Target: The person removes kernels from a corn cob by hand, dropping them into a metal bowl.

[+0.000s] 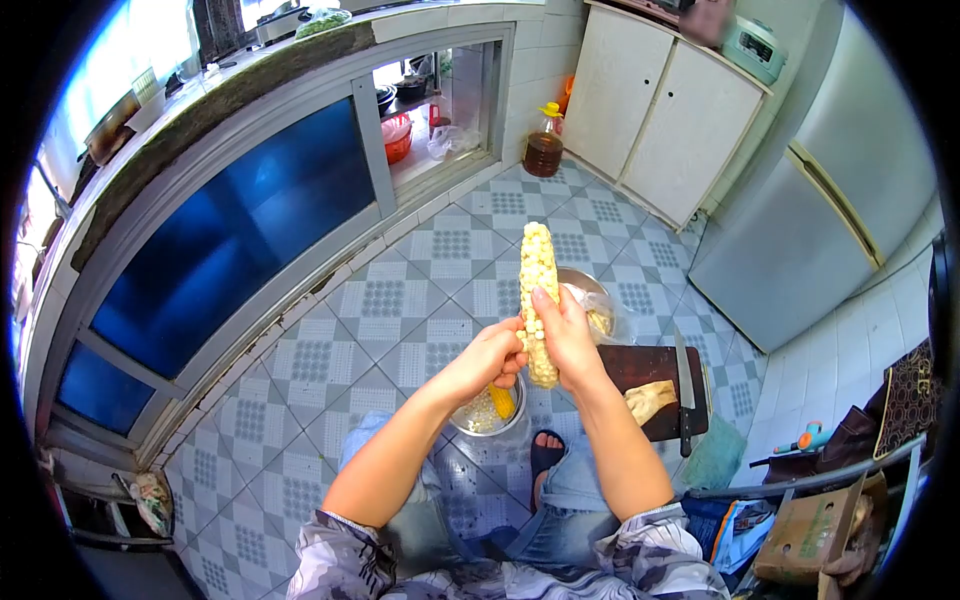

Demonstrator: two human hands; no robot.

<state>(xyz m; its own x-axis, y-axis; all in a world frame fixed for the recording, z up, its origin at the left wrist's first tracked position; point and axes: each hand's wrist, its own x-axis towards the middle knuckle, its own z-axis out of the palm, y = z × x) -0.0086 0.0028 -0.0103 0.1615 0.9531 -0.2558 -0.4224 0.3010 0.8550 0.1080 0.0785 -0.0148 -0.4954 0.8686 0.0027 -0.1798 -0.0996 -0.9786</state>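
Note:
My right hand (pixel 563 340) is wrapped round a pale yellow corn cob (pixel 538 262), held upright in front of me with patches of kernels partly stripped. My left hand (pixel 488 358) is closed, its thumb and fingers pressed against the cob's lower left side; any loose kernels inside it are hidden. Below the left hand, a metal bowl (pixel 482 431) contains loose kernels and a yellower piece of corn (pixel 502 401). Behind my right hand, another metal bowl (pixel 583 280) is partly covered, with a clear plastic bag (pixel 618 318) at its side.
To the right, a dark cutting board (pixel 640 368) bears a knife (pixel 685 390) and a light brown, husk-like piece (pixel 650 401). An oil jug (pixel 543 145) stands by the white cabinet (pixel 680 120). A fridge (pixel 790 230) and a cardboard box (pixel 805 535) are on the right.

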